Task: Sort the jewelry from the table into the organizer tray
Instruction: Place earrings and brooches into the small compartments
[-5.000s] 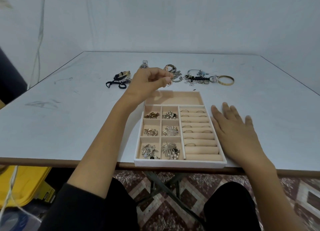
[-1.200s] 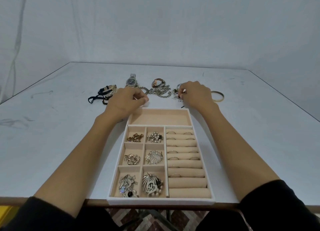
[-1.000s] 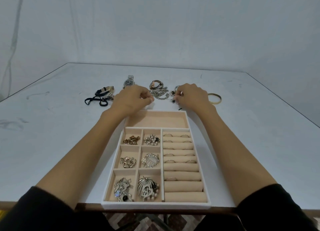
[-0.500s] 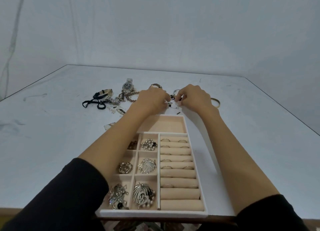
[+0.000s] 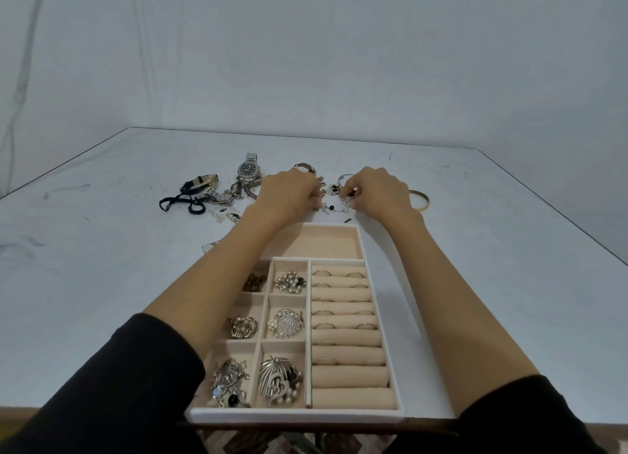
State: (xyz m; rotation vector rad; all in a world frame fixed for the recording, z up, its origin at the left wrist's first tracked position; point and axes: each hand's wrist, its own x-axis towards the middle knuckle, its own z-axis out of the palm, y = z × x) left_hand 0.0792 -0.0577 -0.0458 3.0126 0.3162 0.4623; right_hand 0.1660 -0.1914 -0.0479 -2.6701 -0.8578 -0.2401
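A beige organizer tray [image 5: 396, 375] lies at the table's near edge, with brooches in its small left compartments, rings in the roll rows on the right, and a bare wide compartment at the far end. Beyond it, my left hand [image 5: 289, 195] and my right hand [image 5: 380, 193] are both curled over a tangle of beaded silver chains [image 5: 334, 198] on the table, fingertips pinching it from either side. My left forearm crosses over the tray's left compartments.
Loose jewelry lies in a row behind the tray: a black cord bracelet [image 5: 185, 202], a steel wristwatch [image 5: 249, 169], silver chains [image 5: 238, 192], a gold bangle [image 5: 421, 200]. Small bits [image 5: 224, 215] lie left of the tray. The white table [image 5: 102, 266] stretches wide on both sides.
Over five seconds my right hand left the table beside the tray and reached the chain pile. In the last half second both hands have stayed at the tangle, barely shifting.
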